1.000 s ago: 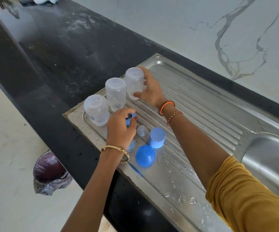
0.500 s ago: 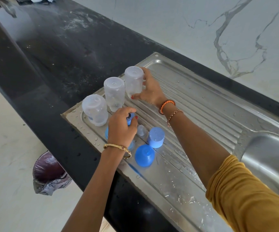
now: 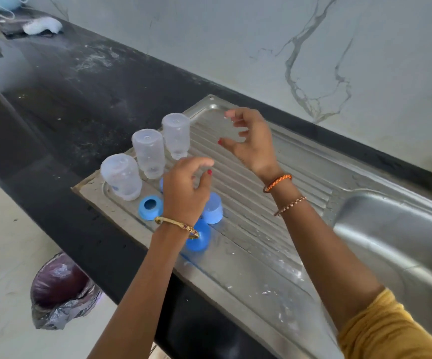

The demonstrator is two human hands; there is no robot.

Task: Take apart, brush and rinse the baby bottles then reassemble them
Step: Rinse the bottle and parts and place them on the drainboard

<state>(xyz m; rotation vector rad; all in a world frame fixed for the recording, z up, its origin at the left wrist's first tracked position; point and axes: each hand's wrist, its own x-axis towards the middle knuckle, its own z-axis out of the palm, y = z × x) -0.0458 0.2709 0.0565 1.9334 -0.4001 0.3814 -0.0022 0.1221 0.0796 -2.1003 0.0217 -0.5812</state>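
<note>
Three clear bottle bodies stand upside down in a row on the steel drainboard (image 3: 274, 268): near one (image 3: 121, 176), middle one (image 3: 149, 152), far one (image 3: 176, 136). A blue collar ring (image 3: 150, 206) lies in front of them. Two blue caps sit nearby, one (image 3: 213, 208) right of my left hand, one (image 3: 199, 238) partly under my left wrist. My left hand (image 3: 186, 187) hovers above the blue parts with fingers spread and empty. My right hand (image 3: 251, 141) is raised over the drainboard ribs, fingers apart, holding nothing. Other small parts under my left hand are hidden.
The sink basin (image 3: 401, 244) lies to the right. A black stone counter (image 3: 62, 104) stretches left and away, with a white cloth (image 3: 42, 25) at its far end. A lined bin (image 3: 59, 288) stands on the floor below the counter edge.
My right hand has let go of the far bottle and pulled back to the right. My left hand has released the blue part and lifted off the drainboard.
</note>
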